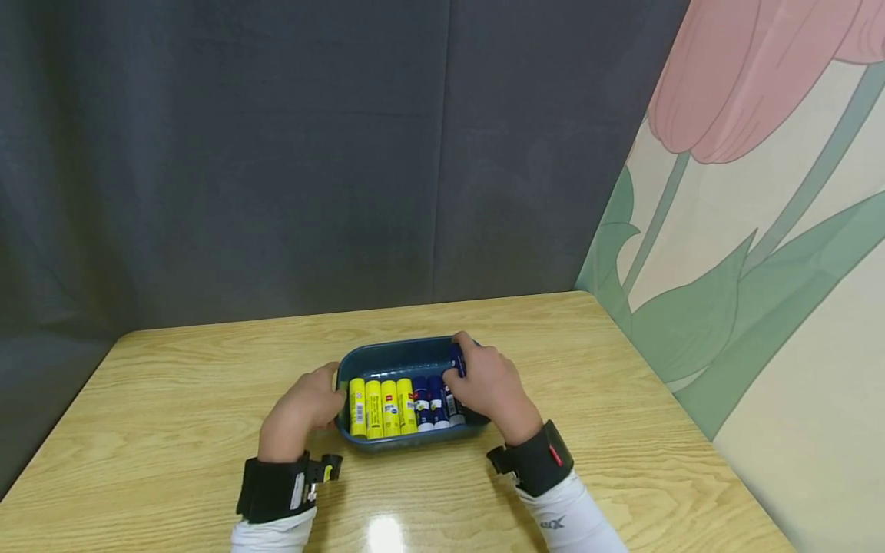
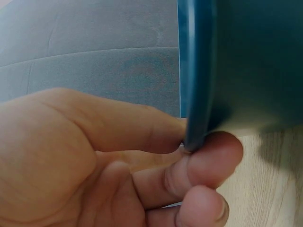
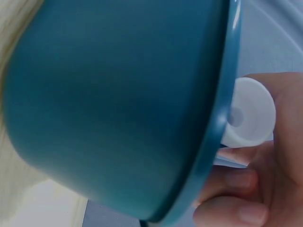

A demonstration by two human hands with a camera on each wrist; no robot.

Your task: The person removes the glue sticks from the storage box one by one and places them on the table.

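A dark teal plastic bin (image 1: 415, 443) rests on the table, holding a row of glue sticks. Several yellow glue sticks (image 1: 374, 409) stand side by side at its left, with blue glue sticks (image 1: 436, 401) to their right. My left hand (image 1: 304, 403) pinches the bin's left rim (image 2: 196, 94) between thumb and fingers. At the right end my right hand (image 1: 494, 384) grips another blue glue stick (image 1: 457, 359) inside the bin's rim. That stick's round white end (image 3: 253, 113) shows beyond the rim in the right wrist view.
A light wood table (image 1: 207, 384) spreads around the bin. Dark grey cloth (image 1: 290, 169) hangs behind its far edge, and a wall with painted tulips (image 1: 719, 307) borders its right side. Black camera straps (image 1: 276, 489) circle both wrists above white sleeves.
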